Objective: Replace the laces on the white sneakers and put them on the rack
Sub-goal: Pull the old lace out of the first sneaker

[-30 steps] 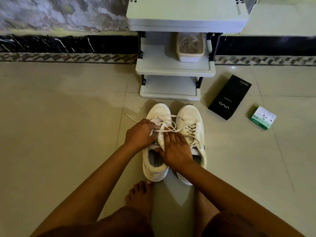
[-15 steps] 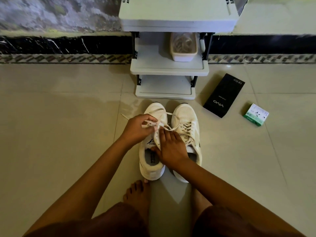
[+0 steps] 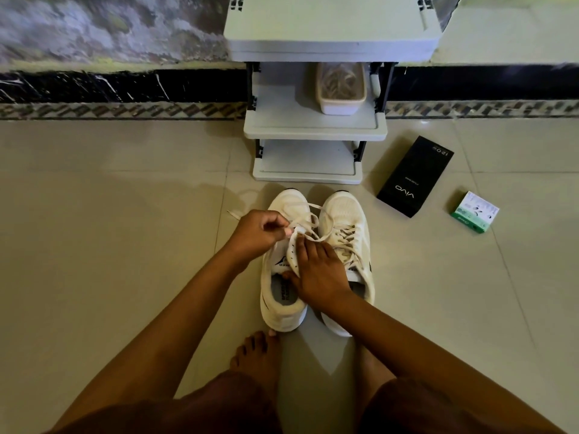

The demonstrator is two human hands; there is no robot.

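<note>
At the centre of the frame two white sneakers stand side by side on the tiled floor (image 3: 125,245), toes pointing up the picture toward the grey rack (image 3: 315,131). The left sneaker (image 3: 283,296) is the one in hand: its upper eyelets are bare, and a white lace (image 3: 305,222) lies loose across its toe, one end trailing out to the left on the floor. The left hand (image 3: 257,234) has its fingers curled and pinches this lace just above the eyelets, while the right hand (image 3: 321,274) lies over the tongue and collar with fingers mostly straight, pressing the shoe steady; its grip looks flat, not closed round anything. The right sneaker (image 3: 346,245) beside it is laced. The step appears to be working the lace through the left shoe's eyelets; whether it is going out or in cannot be told. The next move likely calls for a firm pinch and a steady pull along the eyelet row while the shoe is held down. To the right lies a black box (image 3: 415,177) reading "vivo" and "120W", and further right a small green-and-white carton (image 3: 474,213) whose print is too small to read. A plastic tub (image 3: 341,89) sits on the rack's middle shelf.
</note>
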